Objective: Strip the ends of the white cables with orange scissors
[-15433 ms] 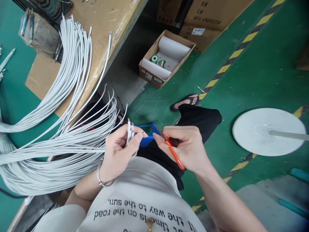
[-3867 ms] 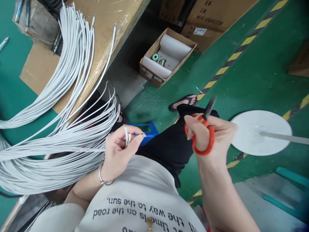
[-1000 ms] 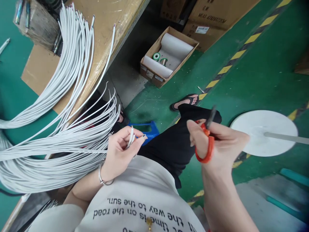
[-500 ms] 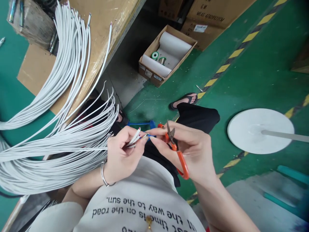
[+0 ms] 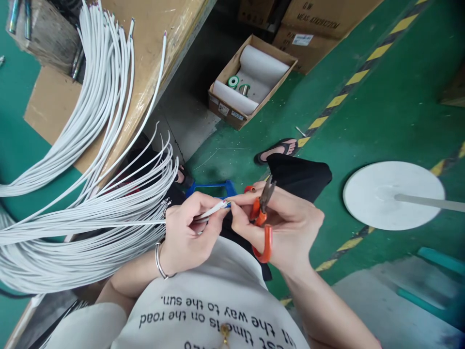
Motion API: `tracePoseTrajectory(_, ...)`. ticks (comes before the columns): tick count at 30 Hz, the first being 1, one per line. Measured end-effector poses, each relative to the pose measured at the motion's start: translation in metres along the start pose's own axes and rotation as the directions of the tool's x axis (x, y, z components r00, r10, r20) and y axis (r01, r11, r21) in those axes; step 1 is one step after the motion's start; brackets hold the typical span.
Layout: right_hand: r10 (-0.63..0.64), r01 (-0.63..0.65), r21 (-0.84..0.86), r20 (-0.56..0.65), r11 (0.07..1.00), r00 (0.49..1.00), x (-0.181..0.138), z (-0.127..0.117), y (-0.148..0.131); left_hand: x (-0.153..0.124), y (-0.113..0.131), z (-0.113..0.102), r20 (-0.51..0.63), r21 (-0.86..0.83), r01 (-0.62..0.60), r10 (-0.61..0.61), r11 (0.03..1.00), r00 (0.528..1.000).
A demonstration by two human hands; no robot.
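Closed around a few white cables [image 5: 214,209], my left hand [image 5: 191,232] pinches them near their stripped ends, where thin coloured wires show. My right hand [image 5: 281,223] is at the cable tips, its thumb and forefinger pressed close to the wire ends. Orange-handled scissors [image 5: 264,201] hang across the right palm, handle loops around the fingers and blades pointing up. Left of my hands, a thick bundle of white cables [image 5: 90,235] reaches over the table edge. Another bundle of white cables [image 5: 105,82] lies on the table with its ends toward the top.
A brown-covered table [image 5: 152,29] stands at the upper left, with a wrapped block [image 5: 51,34] on it. On the green floor sits an open carton [image 5: 232,114] holding solder spools [image 5: 233,82]. A round white disc [image 5: 378,208] with a pole is at the right.
My right hand has turned slightly, tipping the scissors so their blades now lean up and right. The cable ends in my left hand have shifted a little right, closer to the right fingertips.
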State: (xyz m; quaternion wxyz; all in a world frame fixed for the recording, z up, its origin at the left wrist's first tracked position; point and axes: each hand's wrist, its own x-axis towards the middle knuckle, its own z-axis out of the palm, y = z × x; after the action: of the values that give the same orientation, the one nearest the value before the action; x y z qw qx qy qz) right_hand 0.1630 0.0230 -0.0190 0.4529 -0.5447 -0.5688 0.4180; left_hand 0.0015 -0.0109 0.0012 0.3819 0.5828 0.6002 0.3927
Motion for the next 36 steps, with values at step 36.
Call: tracePoseTrajectory(36, 0.094, -0.122, 0.082, 0.285, 0.989, 0.954, 0.013, -0.019, 0.007, 0.005, 0.005, -0.008, 0.124, -0.344, 0.303, -0.277, 0.889, 0.953)
